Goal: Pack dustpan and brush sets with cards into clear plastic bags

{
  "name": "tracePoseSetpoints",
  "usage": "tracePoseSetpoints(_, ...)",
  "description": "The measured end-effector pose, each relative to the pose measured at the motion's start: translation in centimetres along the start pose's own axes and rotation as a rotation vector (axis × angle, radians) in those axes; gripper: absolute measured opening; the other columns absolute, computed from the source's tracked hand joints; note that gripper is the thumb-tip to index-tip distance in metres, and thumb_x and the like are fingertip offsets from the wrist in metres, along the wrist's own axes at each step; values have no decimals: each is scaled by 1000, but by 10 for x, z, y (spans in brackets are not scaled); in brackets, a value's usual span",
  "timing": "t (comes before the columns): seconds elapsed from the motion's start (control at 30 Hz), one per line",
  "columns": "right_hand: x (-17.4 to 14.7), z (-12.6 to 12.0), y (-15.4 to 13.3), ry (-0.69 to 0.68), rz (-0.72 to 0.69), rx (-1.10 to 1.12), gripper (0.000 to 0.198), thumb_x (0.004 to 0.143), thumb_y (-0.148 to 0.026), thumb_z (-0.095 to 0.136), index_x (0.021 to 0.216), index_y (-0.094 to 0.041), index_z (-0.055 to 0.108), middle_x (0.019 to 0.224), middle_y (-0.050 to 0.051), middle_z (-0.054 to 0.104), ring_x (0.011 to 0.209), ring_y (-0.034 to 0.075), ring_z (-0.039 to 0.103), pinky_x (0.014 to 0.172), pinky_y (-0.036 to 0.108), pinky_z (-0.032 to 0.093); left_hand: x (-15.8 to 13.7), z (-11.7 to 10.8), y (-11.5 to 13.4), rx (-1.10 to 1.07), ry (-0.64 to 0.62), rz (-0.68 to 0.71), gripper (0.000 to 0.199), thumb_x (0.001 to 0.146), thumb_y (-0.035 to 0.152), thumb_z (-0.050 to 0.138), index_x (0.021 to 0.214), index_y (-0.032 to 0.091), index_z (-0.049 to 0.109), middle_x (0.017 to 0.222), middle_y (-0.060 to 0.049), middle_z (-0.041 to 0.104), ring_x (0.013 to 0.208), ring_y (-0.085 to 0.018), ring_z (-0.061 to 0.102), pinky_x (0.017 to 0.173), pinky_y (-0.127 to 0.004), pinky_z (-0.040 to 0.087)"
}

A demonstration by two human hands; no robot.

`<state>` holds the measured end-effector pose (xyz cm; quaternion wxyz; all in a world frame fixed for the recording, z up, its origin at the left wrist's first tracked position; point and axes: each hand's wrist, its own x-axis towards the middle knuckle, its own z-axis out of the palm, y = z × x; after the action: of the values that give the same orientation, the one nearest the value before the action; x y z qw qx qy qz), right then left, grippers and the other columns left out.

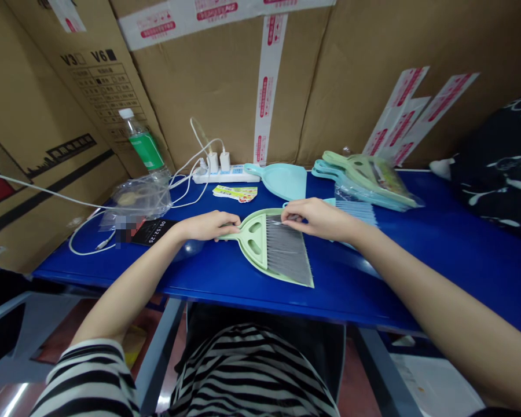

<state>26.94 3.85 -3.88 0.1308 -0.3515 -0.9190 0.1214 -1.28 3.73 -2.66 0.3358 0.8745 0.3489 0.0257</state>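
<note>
A light green dustpan [282, 280] lies on the blue table with a matching brush [264, 246] set in it, grey bristles toward the right. My left hand [212, 225] is closed around the handle end at the left. Over the far edge of the bristles, my right hand [315, 219] is closed in a pinch. A small pale bit shows by its fingertips, too small to name. Partly behind my right hand lies a light blue brush [356, 212]. Just beyond it is a light blue dustpan [285, 180].
Bagged green and blue dustpan sets [373, 179] are stacked at the back right. A power strip [238, 174] with cables, printed labels [234, 193], a water bottle [146, 149], clear plastic bags [134, 197] and a phone [150, 231] lie left. Dark patterned cloth [499, 168] is at far right.
</note>
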Motion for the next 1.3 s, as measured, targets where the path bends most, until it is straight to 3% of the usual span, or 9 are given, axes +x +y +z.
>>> tracePoseSetpoints(0.3, -3, -6, 0, 98, -75, 9, 21, 89, -23, 51, 87, -20, 72, 87, 8, 74, 77, 19, 67, 69, 29, 48, 0, 0, 1, 3, -1, -5, 25, 94, 38, 44, 80, 19, 52, 63, 5, 50, 52, -10, 49, 59, -24, 39)
tracePoseSetpoints(0.53, -7, -15, 7, 150, -44, -32, 25, 91, -26, 50, 89, -21, 74, 87, 8, 76, 76, 20, 68, 69, 31, 50, 0, 0, 0, -6, 4, 10, 24, 94, 37, 44, 79, 19, 52, 62, 5, 49, 51, -9, 49, 57, -23, 38)
tracePoseSetpoints(1.3, -9, -17, 15, 138, 10, -127, 29, 83, -19, 46, 92, -20, 74, 86, 8, 76, 73, 20, 67, 67, 31, 50, -1, 1, 0, -19, 9, -1, 27, 94, 40, 45, 79, 19, 52, 63, 5, 50, 52, -9, 48, 56, -21, 38)
